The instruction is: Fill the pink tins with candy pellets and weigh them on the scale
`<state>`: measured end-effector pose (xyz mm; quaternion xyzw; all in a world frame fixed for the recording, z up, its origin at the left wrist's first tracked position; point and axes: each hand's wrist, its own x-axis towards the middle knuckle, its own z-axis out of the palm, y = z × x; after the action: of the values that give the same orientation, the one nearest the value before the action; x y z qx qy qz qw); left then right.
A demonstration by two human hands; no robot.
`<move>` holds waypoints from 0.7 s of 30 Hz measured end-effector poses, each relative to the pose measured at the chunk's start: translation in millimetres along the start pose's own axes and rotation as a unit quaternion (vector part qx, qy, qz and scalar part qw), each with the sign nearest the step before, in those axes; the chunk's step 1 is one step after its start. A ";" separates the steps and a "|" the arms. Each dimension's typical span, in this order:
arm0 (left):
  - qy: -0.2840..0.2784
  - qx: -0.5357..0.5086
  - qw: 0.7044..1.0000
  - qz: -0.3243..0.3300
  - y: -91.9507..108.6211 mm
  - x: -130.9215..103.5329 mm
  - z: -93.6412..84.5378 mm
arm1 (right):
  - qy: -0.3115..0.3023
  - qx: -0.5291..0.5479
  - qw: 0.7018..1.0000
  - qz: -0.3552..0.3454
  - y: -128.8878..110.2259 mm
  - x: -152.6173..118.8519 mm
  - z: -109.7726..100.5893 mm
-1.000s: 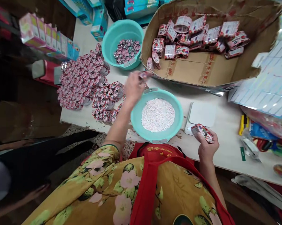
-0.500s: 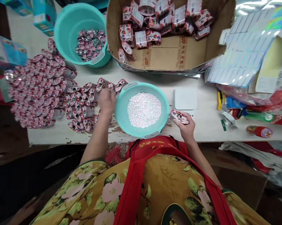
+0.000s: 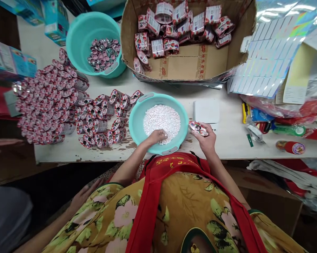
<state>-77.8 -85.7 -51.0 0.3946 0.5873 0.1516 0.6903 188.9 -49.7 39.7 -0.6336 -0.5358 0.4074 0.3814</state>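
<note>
Left hand [image 3: 158, 136] in among the white pellets [image 3: 162, 117], whether gripping any I can't tell, right hand [image 3: 207, 140] clutching an oval container [image 3: 198, 128] just beside the turquoise basin [image 3: 137, 121]

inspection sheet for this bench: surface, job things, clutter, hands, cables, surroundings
surface: white tabletop, worn patches near the front edge
job's things: white tablet-like pieces in a teal basin; printed oval containers grouped to its left
clutter: yellow-and-black tool beside plastic packaging at right
hands: left hand in the basin, at the pieces; right hand holds one oval container
cables: nothing seen
surroundings: another person's hand, lower left
</note>
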 end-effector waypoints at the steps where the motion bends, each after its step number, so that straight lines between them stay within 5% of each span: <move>1: 0.002 -0.099 0.995 0.004 1.8 2.9 -3.8 | -0.006 -0.001 1.000 -0.006 -1.2 0.4 2.0; 4: 0.022 -0.268 0.962 0.042 14.9 8.7 -13.4 | -0.033 0.000 0.999 -0.020 -4.6 2.3 9.9; 7: 0.054 -0.246 0.964 0.089 46.8 6.3 -16.5 | -0.059 -0.010 0.998 -0.031 -7.6 5.0 20.5; 11: 0.063 0.029 0.975 0.212 114.5 -11.0 -8.1 | -0.086 -0.026 0.995 -0.053 -12.1 10.0 35.5; 15: 0.025 0.366 0.913 0.179 170.2 -21.8 7.5 | -0.085 -0.022 0.994 -0.064 -15.6 18.4 44.6; 18: -0.010 0.459 0.871 0.173 187.5 -17.7 12.3 | -0.073 -0.014 0.996 -0.053 -14.9 27.5 46.6; 21: -0.045 0.454 0.865 0.208 193.8 -7.6 5.6 | -0.068 0.003 0.997 -0.045 -13.4 38.2 48.0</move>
<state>-25.4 31.6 94.3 0.7842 0.4636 -0.0095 0.4124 143.1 -7.9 29.8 -0.5787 -0.5870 0.4336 0.3642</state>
